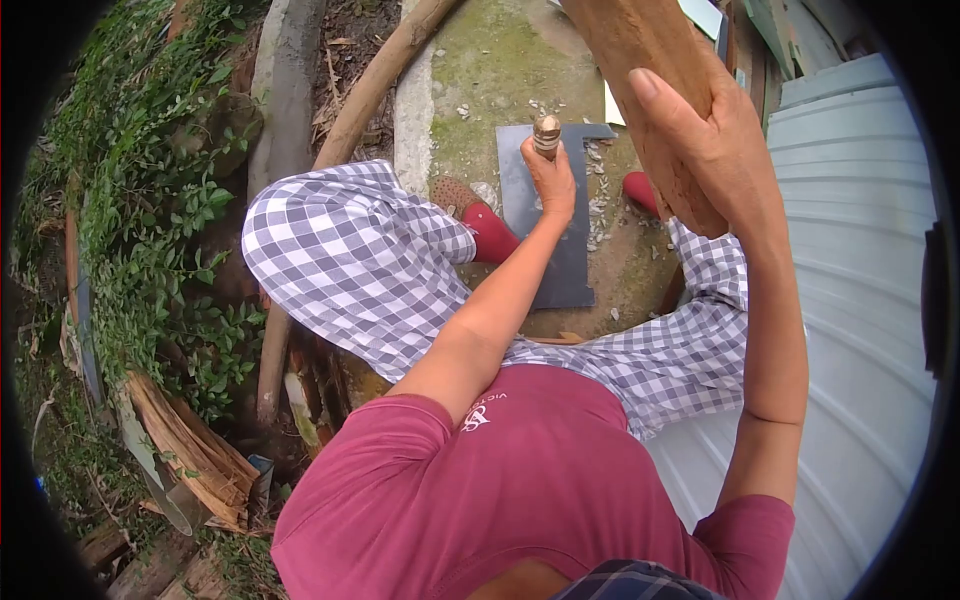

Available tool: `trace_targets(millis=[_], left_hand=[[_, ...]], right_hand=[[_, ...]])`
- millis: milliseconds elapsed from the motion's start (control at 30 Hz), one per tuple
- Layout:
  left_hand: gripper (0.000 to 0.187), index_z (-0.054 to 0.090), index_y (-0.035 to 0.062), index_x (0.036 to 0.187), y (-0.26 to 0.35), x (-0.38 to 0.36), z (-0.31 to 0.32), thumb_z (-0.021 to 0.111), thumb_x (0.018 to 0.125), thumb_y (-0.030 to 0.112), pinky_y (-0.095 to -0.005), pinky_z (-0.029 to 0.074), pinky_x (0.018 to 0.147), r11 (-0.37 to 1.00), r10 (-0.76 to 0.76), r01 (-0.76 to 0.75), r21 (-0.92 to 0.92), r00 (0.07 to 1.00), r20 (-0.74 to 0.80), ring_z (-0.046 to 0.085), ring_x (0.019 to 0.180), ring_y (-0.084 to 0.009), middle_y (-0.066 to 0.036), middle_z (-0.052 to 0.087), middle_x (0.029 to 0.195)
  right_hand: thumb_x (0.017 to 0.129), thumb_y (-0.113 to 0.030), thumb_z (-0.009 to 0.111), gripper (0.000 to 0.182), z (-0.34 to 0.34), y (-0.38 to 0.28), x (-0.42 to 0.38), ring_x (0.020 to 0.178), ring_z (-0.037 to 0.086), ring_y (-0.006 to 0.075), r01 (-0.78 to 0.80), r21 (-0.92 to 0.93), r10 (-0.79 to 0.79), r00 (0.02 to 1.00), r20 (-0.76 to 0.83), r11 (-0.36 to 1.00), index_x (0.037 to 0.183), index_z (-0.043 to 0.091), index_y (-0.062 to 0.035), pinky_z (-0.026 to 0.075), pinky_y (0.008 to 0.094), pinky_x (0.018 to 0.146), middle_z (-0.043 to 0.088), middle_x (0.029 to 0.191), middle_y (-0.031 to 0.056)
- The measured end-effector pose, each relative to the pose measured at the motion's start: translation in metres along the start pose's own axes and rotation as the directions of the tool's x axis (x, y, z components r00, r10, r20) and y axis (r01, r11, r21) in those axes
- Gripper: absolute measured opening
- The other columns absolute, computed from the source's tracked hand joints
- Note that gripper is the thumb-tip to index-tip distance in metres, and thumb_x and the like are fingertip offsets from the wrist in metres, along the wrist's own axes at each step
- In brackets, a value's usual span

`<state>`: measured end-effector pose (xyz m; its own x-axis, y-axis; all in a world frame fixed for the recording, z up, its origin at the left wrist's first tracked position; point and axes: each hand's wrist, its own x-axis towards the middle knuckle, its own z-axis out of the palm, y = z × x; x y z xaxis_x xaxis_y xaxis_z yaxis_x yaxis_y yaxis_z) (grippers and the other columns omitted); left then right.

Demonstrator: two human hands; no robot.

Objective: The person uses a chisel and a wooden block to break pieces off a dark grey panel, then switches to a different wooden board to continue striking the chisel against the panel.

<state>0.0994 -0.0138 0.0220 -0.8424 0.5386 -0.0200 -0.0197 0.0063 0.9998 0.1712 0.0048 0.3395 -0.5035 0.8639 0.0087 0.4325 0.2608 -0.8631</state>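
Chunky wooden club (650,50), upper R of view, looms right up by the cam & blocks part of the ground behind! Beyond and below it, a tool handle (546,132) stands over a dark slab (566,277), slab lying on mossy concrete (480,80) btwn two red-shod feet (490,235). Pale chips (597,210) litter the slab's R edge, more past its far end. Checked trousers (340,250) bend round both sides, maroon shirt (520,470) at bottom. Farther out: long pole (372,100) & leafy plants (200,200) on the L, split log (190,440) lower L, ribbed metal sheet (850,250) filling the R.

Hands now! L hand (550,185) is curled round the tool handle, thumb closed in; lower part of the tool's hidden, so can't tell if it meets the slab. R hand (725,150) clasps the wooden club, thumb laid on the near face, other fingers out of sight.

Tool handle's roughly upright, butt end w/ shiny band facing the cam. Club's long axis slants upper L to lower R; slab's runs away from the body.
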Motion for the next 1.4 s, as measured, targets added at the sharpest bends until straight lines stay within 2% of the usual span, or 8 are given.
trace_targets(millis=[167,533,667,1067,1200,1233,1300,1400], left_hand=[[0.039,0.038,0.002,0.118,-0.002,-0.004,-0.007,0.061,0.088,0.012,-0.0386,0.042,0.088,1.0,0.007,-0.007,0.01,1.0,-0.02,0.053,0.098,-0.0268,-0.015,0.05,0.105],[0.039,0.037,-0.0006,0.118,0.003,-0.002,-0.007,0.06,0.088,0.009,-0.0376,0.043,0.086,0.998,0.011,-0.012,0.055,1.0,0.016,0.053,0.091,-0.0257,-0.017,0.052,0.104],[0.039,0.037,0.0002,0.117,0.012,-0.001,-0.013,0.061,0.088,0.01,-0.0362,0.044,0.084,0.998,0.026,-0.026,0.05,1.0,0.004,0.054,0.091,-0.024,-0.017,0.052,0.105],[0.048,0.035,-0.003,0.124,-0.062,0.072,-0.051,0.062,0.085,0.008,-0.0382,0.045,0.086,0.999,-0.016,0.016,0.029,1.0,0.008,0.058,0.094,-0.0286,-0.018,0.053,0.109],[0.032,0.041,0.0012,0.11,-0.086,0.083,-0.078,0.063,0.087,0.006,-0.0307,0.053,0.069,0.922,-0.215,0.143,-0.36,0.962,-0.17,0.062,0.079,-0.0193,-0.011,0.053,0.095],[0.037,0.038,0.0022,0.114,-0.113,0.087,-0.093,0.062,0.087,0.006,-0.0305,0.052,0.066,0.848,-0.4,0.275,-0.453,0.893,-0.206,0.062,0.079,-0.0194,-0.011,0.053,0.101],[0.038,0.036,0.005,0.115,-0.095,0.08,-0.102,0.061,0.087,0.007,-0.0288,0.049,0.057,0.676,-0.664,0.457,-0.578,0.717,-0.21,0.063,0.072,-0.0182,-0.011,0.055,0.102],[0.034,0.037,0.0058,0.112,-0.077,0.083,-0.094,0.06,0.087,0.008,-0.0276,0.048,0.056,0.713,-0.624,0.431,-0.554,0.75,-0.22,0.062,0.067,-0.0177,-0.009,0.056,0.098]], right_hand=[[0.079,-0.047,0.057,0.069,0.029,0.082,-0.013,0.094,0.064,0.0396,-0.013,-0.567,0.233,0.919,0.317,0.824,0.141,0.041,-0.0218,0.049,0.0453,0.083,0.067,0.101,0.0215],[0.079,-0.053,0.064,0.074,-0.001,0.012,-0.014,0.096,0.064,0.0266,0.016,0.045,-0.015,1.0,-0.021,0.999,0.137,0.048,-0.009,0.05,0.0373,0.084,0.065,0.105,0.0189],[0.082,-0.054,0.055,0.078,0.014,0.071,-0.018,0.105,0.061,0.0378,-0.065,-0.486,0.288,0.871,0.399,0.871,0.138,0.042,-0.0014,0.046,0.0417,0.092,0.06,0.119,0.0246],[0.086,-0.049,0.059,0.067,-0.011,0.105,-0.036,0.099,0.059,0.0187,-0.291,0.326,0.267,0.957,0.116,0.899,0.13,0.05,-0.0001,0.046,0.0319,0.084,0.061,0.111,0.0141],[0.09,-0.044,0.057,0.063,0.001,0.138,-0.069,0.081,0.065,0.0137,-0.367,0.505,0.391,0.918,0.061,0.782,0.129,0.045,0.0042,0.054,0.0238,0.066,0.063,0.098,0.0133],[0.092,-0.041,0.057,0.06,0.003,0.145,-0.078,0.104,0.056,0.016,-0.413,0.555,0.431,0.896,0.106,0.722,0.132,0.045,0.0016,0.044,0.029,0.09,0.057,0.116,0.0112],[0.092,-0.041,0.056,0.06,0.012,0.163,-0.091,0.105,0.055,0.0158,-0.423,0.577,0.461,0.883,0.088,0.699,0.133,0.045,0.0019,0.043,0.0286,0.09,0.057,0.117,0.0111],[0.092,-0.041,0.055,0.061,0.021,0.19,-0.098,0.107,0.055,0.0157,-0.452,0.579,0.513,0.856,0.067,0.678,0.134,0.044,0.0023,0.044,0.0278,0.09,0.057,0.118,0.0112]])
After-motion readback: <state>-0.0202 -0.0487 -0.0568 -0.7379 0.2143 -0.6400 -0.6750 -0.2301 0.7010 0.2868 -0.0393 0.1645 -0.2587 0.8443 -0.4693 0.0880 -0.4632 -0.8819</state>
